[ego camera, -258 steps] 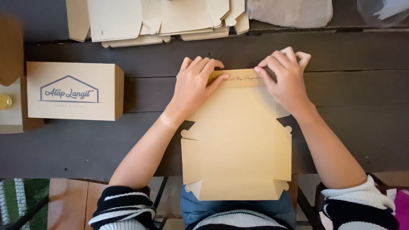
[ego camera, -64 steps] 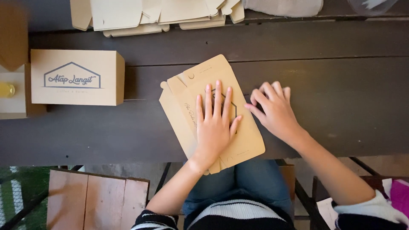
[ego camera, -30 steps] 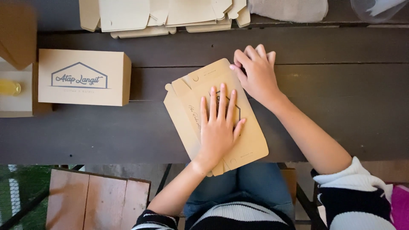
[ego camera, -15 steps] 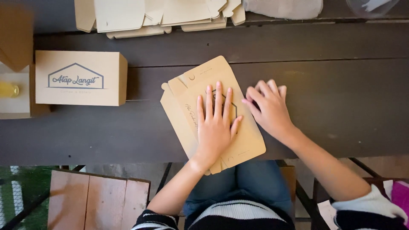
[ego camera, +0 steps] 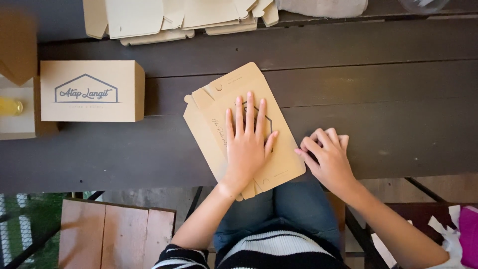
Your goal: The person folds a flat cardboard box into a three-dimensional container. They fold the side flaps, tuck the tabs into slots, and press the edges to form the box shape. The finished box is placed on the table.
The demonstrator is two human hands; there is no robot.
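Pressing our left hand (ego camera: 247, 144) flat, fingers spread, on the folded cardboard box (ego camera: 279, 159) lying on the counter (ego camera: 388, 89), we crease it; our right hand (ego camera: 326, 157) rests curled at its edge, holding nothing.

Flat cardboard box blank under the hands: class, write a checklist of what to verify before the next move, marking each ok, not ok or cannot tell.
1. Flat box blank lies flat on the dark table: ok.
2. Left hand presses it, fingers spread: ok.
3. Right hand is at the blank's right edge, fingers curled: ok.
4. Blank fully on the table: not ok, its near corner overhangs the edge.
5. Crease fully pressed: cannot tell.
6. Finished box and stack of blanks sit apart from the blank: ok.
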